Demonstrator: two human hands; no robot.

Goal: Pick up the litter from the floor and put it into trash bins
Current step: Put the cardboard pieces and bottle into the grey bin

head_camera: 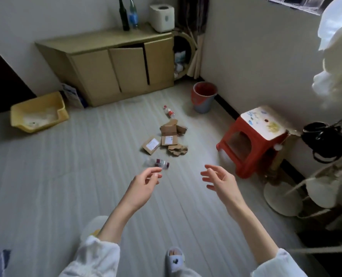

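Your slippered foot (pixel 175 258) is showing at the bottom edge, and above it both of your arms are reaching forward over the pale floor (pixel 56 186). Your left hand (pixel 144 183) is hanging with its fingers loosely curled and is holding nothing; your right hand (pixel 219 179) is spread out with relaxed fingers, likewise gripping nothing. Just beyond your left fingertips a crushed clear plastic bottle with a dark red label (pixel 158 163) is lying on its side on the floor, apart from your hand. Farther on, a small flat parcel box (pixel 151 145) is sitting beside a heap of torn cardboard pieces (pixel 173 134), and past those a second plastic bottle with a red label (pixel 169 111) is lying on the floor. To your right a red plastic stool (pixel 252 144) is standing near the wall. Beyond the second bottle, a red-lined bin (pixel 204 96) is waiting upright in the corner by the wall. At the far side a wooden cabinet (pixel 114 66) is standing with one door ajar, and a yellow tray (pixel 39 111) is resting on the floor to its left.
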